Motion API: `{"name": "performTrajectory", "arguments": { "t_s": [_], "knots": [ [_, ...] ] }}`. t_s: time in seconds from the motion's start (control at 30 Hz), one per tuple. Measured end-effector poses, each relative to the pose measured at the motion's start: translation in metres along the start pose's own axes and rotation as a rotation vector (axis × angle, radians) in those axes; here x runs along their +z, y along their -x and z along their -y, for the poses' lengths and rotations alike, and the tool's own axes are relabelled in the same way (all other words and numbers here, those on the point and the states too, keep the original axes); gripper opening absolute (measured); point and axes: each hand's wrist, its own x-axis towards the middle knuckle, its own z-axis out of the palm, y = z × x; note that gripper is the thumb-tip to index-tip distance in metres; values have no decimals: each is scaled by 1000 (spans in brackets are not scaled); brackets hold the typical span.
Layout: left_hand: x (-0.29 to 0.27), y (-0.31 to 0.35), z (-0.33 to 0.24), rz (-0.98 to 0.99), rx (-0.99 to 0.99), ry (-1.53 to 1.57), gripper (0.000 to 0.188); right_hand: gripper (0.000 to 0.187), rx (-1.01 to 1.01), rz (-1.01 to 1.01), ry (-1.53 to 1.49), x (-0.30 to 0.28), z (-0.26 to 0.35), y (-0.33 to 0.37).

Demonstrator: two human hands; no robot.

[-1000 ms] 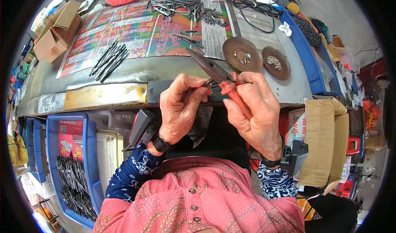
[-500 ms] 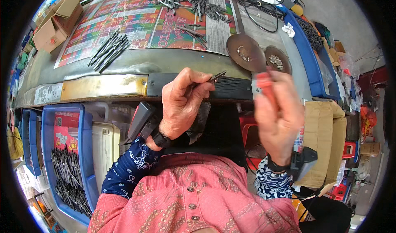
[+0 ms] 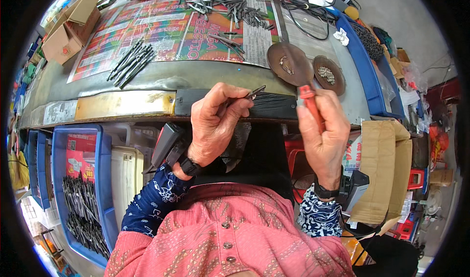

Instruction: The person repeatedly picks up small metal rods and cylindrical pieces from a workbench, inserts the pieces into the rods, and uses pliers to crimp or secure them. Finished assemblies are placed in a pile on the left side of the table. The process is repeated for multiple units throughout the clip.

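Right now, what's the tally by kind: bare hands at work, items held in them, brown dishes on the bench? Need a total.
Hands: 2, left hand and right hand
Held items: 2, slim dark piece and red-handled tool
Brown dishes: 2, larger dish and smaller dish
Total: 6

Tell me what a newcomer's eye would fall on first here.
Probably the red-handled pliers in the right hand, right of centre, their head blurred. Then the left hand near the middle, pinching a thin dark piece. At lower left, a blue bin holds dark slim pieces.
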Motion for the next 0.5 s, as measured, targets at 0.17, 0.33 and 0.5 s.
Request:
{"name": "performTrajectory", "arguments": {
  "t_s": [0.17,0.33,0.5],
  "knots": [
    [-5,0,-14,-6,-21,-58,10,15,139,-91,100,-15,-18,14],
    [-19,2,-25,49,96,-385,14,19,312,-266,153,-23,-60,34],
    [-31,3,-31,72,88,-513,15,26,433,-382,412,-34,-112,38]
  ]
}}
